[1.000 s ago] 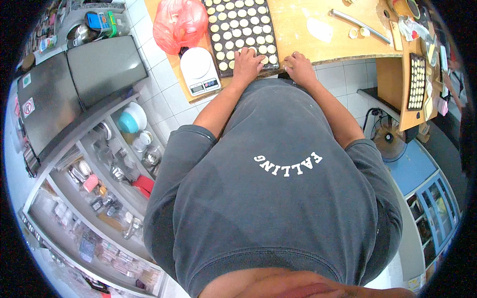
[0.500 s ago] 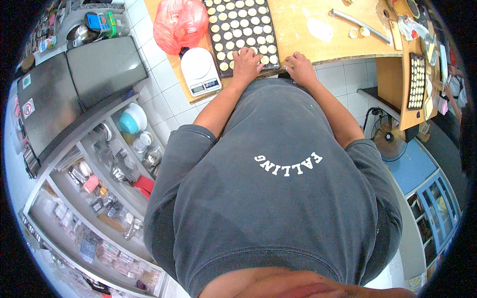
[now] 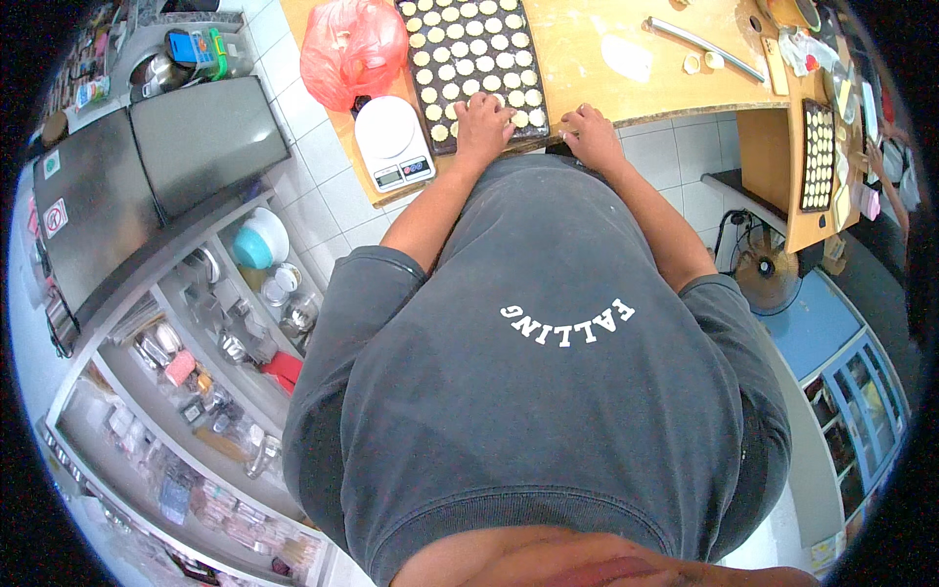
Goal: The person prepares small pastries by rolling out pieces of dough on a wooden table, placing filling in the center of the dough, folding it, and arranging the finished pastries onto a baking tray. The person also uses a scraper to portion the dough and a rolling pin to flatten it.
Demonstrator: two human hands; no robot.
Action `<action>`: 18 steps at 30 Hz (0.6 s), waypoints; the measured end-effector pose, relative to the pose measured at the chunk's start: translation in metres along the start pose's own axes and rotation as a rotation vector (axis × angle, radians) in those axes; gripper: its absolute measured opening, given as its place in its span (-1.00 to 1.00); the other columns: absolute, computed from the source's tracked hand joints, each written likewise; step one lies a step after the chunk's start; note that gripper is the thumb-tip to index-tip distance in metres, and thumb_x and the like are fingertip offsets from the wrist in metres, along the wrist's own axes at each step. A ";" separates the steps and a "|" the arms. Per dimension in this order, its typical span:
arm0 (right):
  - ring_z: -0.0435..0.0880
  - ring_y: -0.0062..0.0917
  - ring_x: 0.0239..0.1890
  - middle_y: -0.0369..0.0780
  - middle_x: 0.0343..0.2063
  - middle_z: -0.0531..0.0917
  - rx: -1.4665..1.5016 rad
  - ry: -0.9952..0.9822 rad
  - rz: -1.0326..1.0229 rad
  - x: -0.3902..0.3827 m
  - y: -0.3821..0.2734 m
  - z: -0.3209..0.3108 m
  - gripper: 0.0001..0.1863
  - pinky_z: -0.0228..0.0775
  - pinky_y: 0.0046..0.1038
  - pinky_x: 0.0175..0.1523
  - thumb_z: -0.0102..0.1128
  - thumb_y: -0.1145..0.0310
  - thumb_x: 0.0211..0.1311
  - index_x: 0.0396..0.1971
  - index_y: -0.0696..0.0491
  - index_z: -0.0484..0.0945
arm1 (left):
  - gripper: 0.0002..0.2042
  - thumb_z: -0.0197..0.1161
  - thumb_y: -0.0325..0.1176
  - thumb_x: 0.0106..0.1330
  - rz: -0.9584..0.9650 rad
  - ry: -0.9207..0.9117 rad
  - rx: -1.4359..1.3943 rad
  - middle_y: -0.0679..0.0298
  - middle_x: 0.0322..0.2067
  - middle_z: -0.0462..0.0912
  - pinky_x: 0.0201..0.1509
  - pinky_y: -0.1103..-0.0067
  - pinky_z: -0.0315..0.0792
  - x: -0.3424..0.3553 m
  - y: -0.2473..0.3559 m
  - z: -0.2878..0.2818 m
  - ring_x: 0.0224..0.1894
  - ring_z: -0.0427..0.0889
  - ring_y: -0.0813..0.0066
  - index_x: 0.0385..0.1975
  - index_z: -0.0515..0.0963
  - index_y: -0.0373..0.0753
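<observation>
The left hand point(image 3: 481, 125) half-curls over one of two trays point(image 3: 533, 132), the right hand point(image 3: 591, 135) at the desk's point(image 3: 587, 83) near edge. Holds are unclear.

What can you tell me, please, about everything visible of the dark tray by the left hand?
The dark tray looks rectangular and metallic, bearing rows of pale, round pieces, perhaps dough. It lies flat on the wooden table, near end by the edge, far end cut off by the picture. The left hand covers part of its near end, though contact is unclear.
</observation>
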State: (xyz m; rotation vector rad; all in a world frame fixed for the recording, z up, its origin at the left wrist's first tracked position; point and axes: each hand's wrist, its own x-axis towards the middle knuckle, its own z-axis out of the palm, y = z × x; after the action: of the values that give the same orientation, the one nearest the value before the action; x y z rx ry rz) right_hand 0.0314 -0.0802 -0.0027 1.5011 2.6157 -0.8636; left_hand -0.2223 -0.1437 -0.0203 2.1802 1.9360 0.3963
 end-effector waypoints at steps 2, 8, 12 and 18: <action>0.60 -0.19 0.08 -0.14 -0.10 0.61 0.003 -0.002 0.002 -0.001 0.001 -0.001 -0.71 0.49 -0.07 0.11 0.33 0.19 0.27 -0.07 -0.02 0.68 | -0.78 0.50 -0.14 0.11 -0.023 -0.022 -0.017 0.43 -0.19 0.60 0.11 0.17 0.20 0.001 0.000 -0.001 0.09 0.46 0.36 -0.22 0.77 0.12; 0.61 -0.15 0.01 -0.10 -0.15 0.61 0.013 0.036 -0.006 -0.004 -0.003 -0.004 -0.75 0.48 -0.13 0.10 0.34 0.26 0.28 -0.10 0.03 0.68 | -0.77 0.49 -0.14 0.13 -0.013 -0.007 0.020 0.44 -0.19 0.60 0.10 0.17 0.20 0.000 0.002 -0.003 0.10 0.46 0.38 -0.20 0.77 0.13; 0.61 -0.15 0.02 -0.09 -0.16 0.62 0.032 0.041 0.002 -0.007 0.001 -0.006 -0.75 0.49 -0.13 0.11 0.34 0.27 0.28 -0.10 0.04 0.67 | -0.75 0.46 -0.12 0.16 -0.034 -0.055 0.003 0.42 -0.18 0.59 0.12 0.15 0.18 0.000 0.002 -0.003 0.11 0.46 0.33 -0.15 0.78 0.13; 0.59 -0.17 0.07 -0.10 -0.11 0.60 0.037 -0.001 0.040 -0.002 0.011 -0.015 -0.72 0.49 -0.12 0.14 0.31 0.21 0.28 -0.08 0.01 0.68 | -0.71 0.47 -0.11 0.15 -0.057 -0.074 -0.035 0.37 -0.18 0.58 0.09 0.15 0.20 0.006 0.011 -0.011 0.10 0.46 0.32 -0.11 0.76 0.09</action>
State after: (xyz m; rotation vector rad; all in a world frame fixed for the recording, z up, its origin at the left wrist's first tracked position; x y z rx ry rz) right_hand 0.0455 -0.0705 0.0052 1.5556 2.5733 -0.9140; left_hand -0.2146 -0.1390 -0.0062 2.0824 1.9319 0.3323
